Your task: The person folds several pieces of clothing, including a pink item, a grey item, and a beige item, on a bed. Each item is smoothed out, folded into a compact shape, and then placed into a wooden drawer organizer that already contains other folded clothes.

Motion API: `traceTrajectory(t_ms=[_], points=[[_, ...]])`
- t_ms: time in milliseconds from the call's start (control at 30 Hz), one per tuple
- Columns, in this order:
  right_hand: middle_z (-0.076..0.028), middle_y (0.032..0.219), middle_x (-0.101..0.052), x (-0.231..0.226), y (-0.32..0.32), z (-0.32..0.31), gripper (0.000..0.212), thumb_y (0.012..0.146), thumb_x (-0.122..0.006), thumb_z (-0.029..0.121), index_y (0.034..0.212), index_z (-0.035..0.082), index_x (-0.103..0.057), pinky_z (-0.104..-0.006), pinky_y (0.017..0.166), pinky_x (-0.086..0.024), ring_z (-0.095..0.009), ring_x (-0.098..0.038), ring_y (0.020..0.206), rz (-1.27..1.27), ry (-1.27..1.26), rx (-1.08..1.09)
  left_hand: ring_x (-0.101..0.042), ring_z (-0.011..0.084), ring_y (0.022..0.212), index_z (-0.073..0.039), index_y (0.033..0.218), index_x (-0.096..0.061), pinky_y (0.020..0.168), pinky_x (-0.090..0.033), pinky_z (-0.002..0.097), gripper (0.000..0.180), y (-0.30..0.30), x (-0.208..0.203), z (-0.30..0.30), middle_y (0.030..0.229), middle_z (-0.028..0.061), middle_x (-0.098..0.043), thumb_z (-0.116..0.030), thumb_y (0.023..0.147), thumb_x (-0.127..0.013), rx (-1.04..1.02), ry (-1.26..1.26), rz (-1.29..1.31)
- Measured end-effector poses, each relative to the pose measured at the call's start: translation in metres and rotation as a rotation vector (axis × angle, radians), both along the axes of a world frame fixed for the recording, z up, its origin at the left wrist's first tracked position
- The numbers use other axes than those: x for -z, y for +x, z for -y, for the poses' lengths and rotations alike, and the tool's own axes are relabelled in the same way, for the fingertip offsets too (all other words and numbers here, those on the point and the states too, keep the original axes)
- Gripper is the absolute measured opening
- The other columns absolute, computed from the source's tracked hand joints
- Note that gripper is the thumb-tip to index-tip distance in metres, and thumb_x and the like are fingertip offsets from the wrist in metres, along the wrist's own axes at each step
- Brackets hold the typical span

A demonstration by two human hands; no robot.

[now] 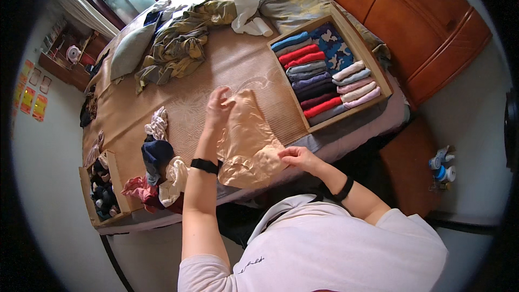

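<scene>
A pair of shiny beige underpants [246, 135] hangs spread between my hands above the near edge of the bed. My left hand [219, 107] is closed on its upper left corner. At the lower right side, my right hand [299, 158] pinches the fabric between thumb and fingers. A wooden drawer [385, 89] lies on the bed to the right, with folded garments in rows: red, blue, grey, dark, pink and cream. Left of my left forearm is a loose heap of clothes [157, 157], with navy, white, cream and dark pink pieces.
A smaller wooden box [120, 184] with dark rolled items stands at the bed's left corner. Crumpled bedding [178, 48] and a pillow [132, 51] lie farther back on the woven mat [232, 65]. A wooden headboard [400, 16] borders the right. Bottles [443, 170] stand at far right.
</scene>
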State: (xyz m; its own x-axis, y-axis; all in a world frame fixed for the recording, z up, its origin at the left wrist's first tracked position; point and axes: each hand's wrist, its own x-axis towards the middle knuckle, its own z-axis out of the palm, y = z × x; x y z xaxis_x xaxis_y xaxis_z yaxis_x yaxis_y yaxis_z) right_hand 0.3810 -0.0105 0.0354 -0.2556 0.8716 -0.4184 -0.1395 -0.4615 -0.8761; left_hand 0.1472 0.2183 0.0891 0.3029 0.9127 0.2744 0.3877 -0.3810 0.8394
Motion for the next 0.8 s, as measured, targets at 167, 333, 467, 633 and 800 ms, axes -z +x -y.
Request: traceTrajectory(t_ms=[167,333,467,633,800], points=[[-0.002,0.103,-0.067,0.027,0.018,0.016,0.032,0.089,-0.062,0.008,0.120,0.000,-0.063,-0.0234,0.076,-0.050,-0.009,-0.061,0.086,0.140,0.063,0.064,-0.054,0.0326,0.122,-0.010,0.129,-0.054,0.099,-0.048,0.0436,0.055,-0.023,0.074,0.094,0.141,0.0173,-0.047,-0.015,0.079,-0.077,0.158,0.065,-0.361],[-0.009,0.112,-0.065,0.007,0.042,0.020,0.045,0.078,-0.057,-0.008,0.119,0.010,-0.064,-0.0318,0.088,-0.052,-0.023,-0.065,0.101,0.705,0.560,-0.079,-0.032,0.0373,0.140,-0.018,0.138,-0.050,0.113,-0.030,0.0494,0.072,-0.068,0.056,0.224,0.152,0.0161,-0.034,-0.019,0.072,-0.079,0.137,0.080,-0.602],[-0.008,0.125,-0.059,0.005,0.038,0.002,0.036,0.079,-0.063,0.000,0.110,0.017,-0.069,-0.0385,0.095,-0.051,-0.029,-0.057,0.115,1.115,1.007,-0.129,-0.028,0.0329,0.142,-0.021,0.139,-0.048,0.114,-0.027,0.0483,0.079,-0.090,0.076,0.259,0.154,0.0120,-0.031,-0.018,0.067,-0.080,0.123,0.160,-0.822],[-0.004,0.127,-0.062,0.010,0.029,-0.025,0.024,0.080,-0.069,0.012,0.102,0.021,-0.071,-0.0369,0.095,-0.051,-0.023,-0.057,0.120,1.101,1.258,-0.348,-0.039,0.0293,0.135,-0.024,0.129,-0.058,0.109,-0.034,0.0440,0.066,-0.082,0.078,0.244,0.145,0.0070,-0.044,-0.020,0.067,-0.080,0.056,0.240,-0.653],[0.000,0.122,-0.067,0.009,0.037,-0.027,0.014,0.083,-0.069,0.014,0.095,0.020,-0.071,-0.0361,0.096,-0.050,-0.020,-0.060,0.117,0.991,1.230,-0.458,-0.054,0.0271,0.122,-0.019,0.103,-0.070,0.101,-0.044,0.0413,0.026,-0.086,0.083,0.236,0.123,0.0028,-0.063,-0.019,0.077,-0.075,0.037,0.353,-0.507]])
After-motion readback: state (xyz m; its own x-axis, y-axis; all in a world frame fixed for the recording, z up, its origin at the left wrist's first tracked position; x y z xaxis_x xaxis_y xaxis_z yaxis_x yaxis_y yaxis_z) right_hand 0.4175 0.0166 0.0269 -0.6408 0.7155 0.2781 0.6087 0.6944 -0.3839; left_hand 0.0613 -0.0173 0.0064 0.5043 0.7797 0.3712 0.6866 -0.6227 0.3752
